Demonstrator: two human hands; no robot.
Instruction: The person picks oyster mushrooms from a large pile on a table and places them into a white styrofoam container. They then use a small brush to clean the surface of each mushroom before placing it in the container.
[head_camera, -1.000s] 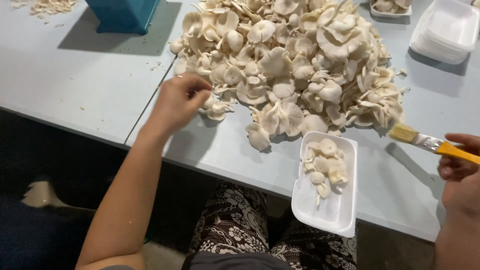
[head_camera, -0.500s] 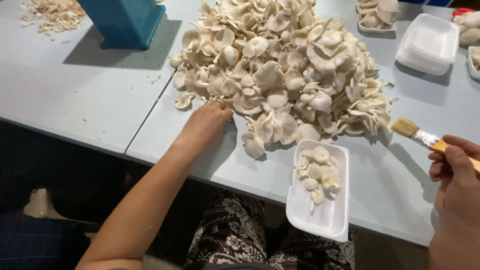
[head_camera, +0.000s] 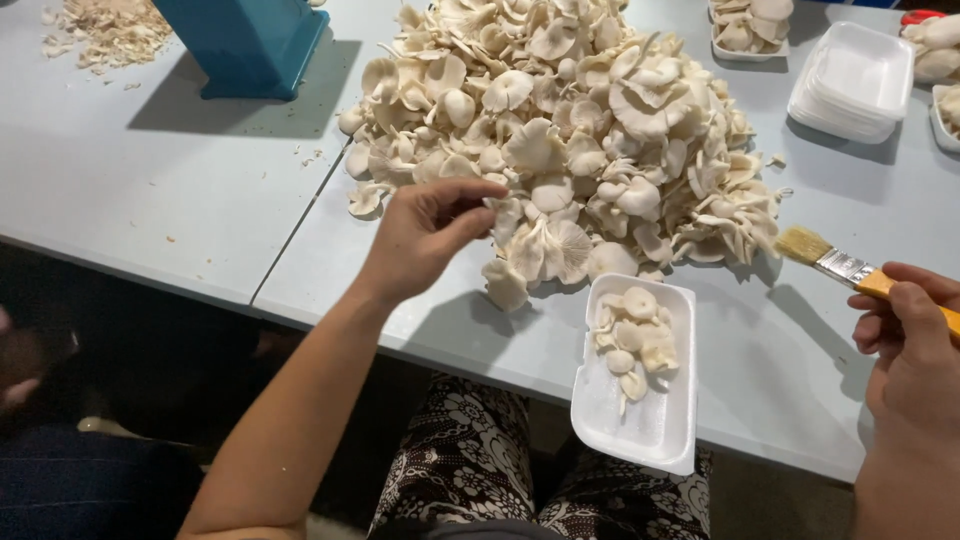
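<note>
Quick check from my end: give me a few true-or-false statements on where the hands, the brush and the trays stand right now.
1. The right hand holds a paintbrush. True.
2. The left hand rests flat on the bare table. False: it is raised at the near edge of the mushroom pile, fingers curled.
3. The white foam tray at the table's near edge is empty. False: it holds a few mushrooms in its far half.
4. A stack of empty white trays sits beyond the pile to the right. True.
5. The blue object stands on top of the pile. False: it stands on the table, left of the pile.
</note>
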